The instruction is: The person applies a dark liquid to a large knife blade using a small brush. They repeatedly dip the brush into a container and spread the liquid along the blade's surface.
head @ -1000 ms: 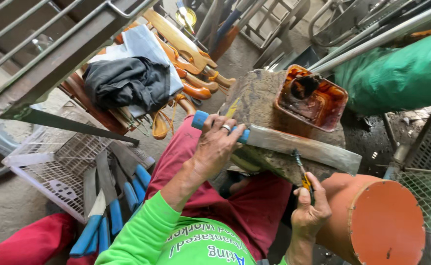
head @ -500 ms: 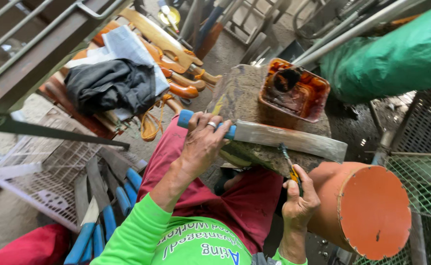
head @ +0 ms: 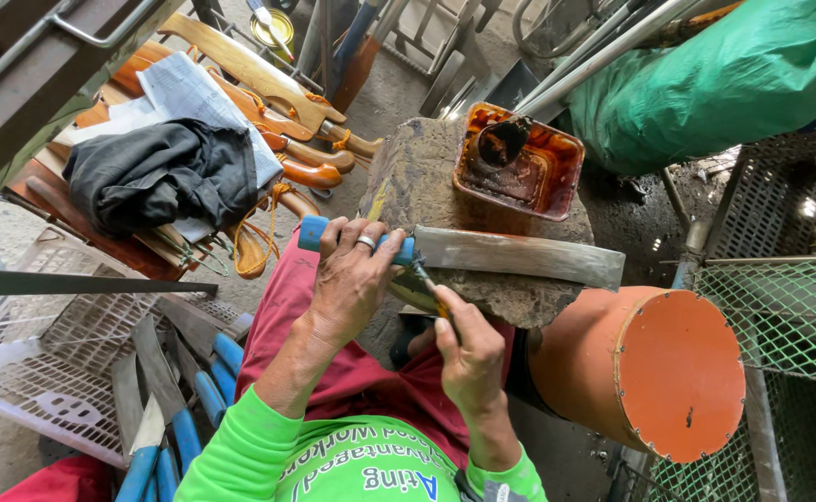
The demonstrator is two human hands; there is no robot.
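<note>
Clenched around a blue handle (head: 313,232), our left hand (head: 354,279) holds a knife whose broad grey blade (head: 519,257) lies flat across a rough stone block (head: 417,181), tip pointing right. We wear a ring on one finger of that hand. Our right hand (head: 471,353) grips a thin tool (head: 426,284) with a yellowish shaft, pinched between thumb and fingers, its tip set just where blade meets handle (what kind of tool it is we cannot tell).

On the block behind the blade sits a square orange tub (head: 557,163) holding dark brownish liquid and a round dark object. Just right of the block lies an orange cylinder (head: 650,372) on its side, its flat end facing us. Our red trousers (head: 278,307) and green sleeves show below.

To our left, a white basket (head: 26,372) holds more blue-handled blades (head: 185,409). Beyond it, wooden-handled knives (head: 278,102) lie in a heap, with a black cloth (head: 157,177) and paper over them. Green tarp (head: 724,74) covers something at the upper right, and wire mesh (head: 780,316) stands beside the cylinder.
</note>
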